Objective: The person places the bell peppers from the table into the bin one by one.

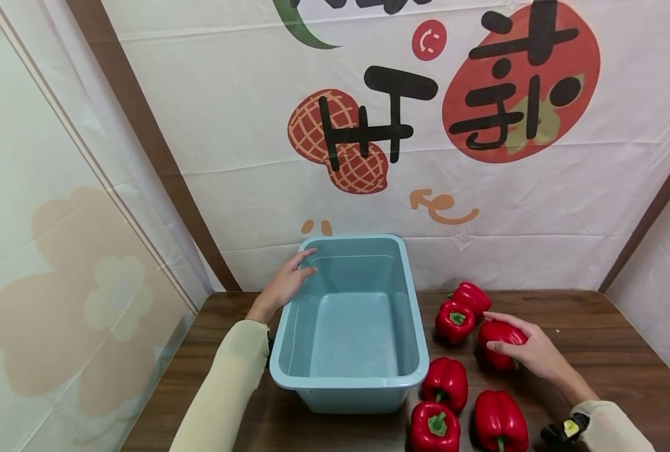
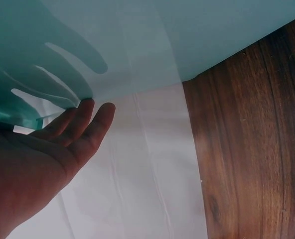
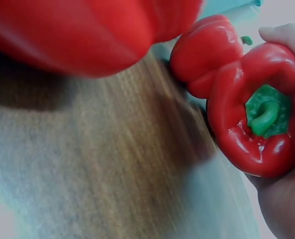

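A light blue plastic basin [image 1: 354, 339] stands on the table with its inside bare. My left hand [image 1: 283, 284] holds its left rim, two digits over the inner side. In the left wrist view the other fingers [image 2: 90, 130] lie along the outer wall [image 2: 137, 45]. To the right of the basin, my right hand [image 1: 535, 353] grips a red bell pepper [image 1: 501, 344] with fingers and thumb around its sides. Its green stem [image 3: 268, 112] shows in the right wrist view. Close by are two other red bell peppers, one in front [image 1: 455, 321] and one behind [image 1: 472, 297].
Nearer the front, three more red bell peppers lie right of the basin: one by its corner [image 1: 445, 382], one below that [image 1: 435, 428] and one farther right [image 1: 500, 422]. The brown wooden table [image 1: 600, 339] meets a printed white cloth wall [image 1: 244, 188] at the back.
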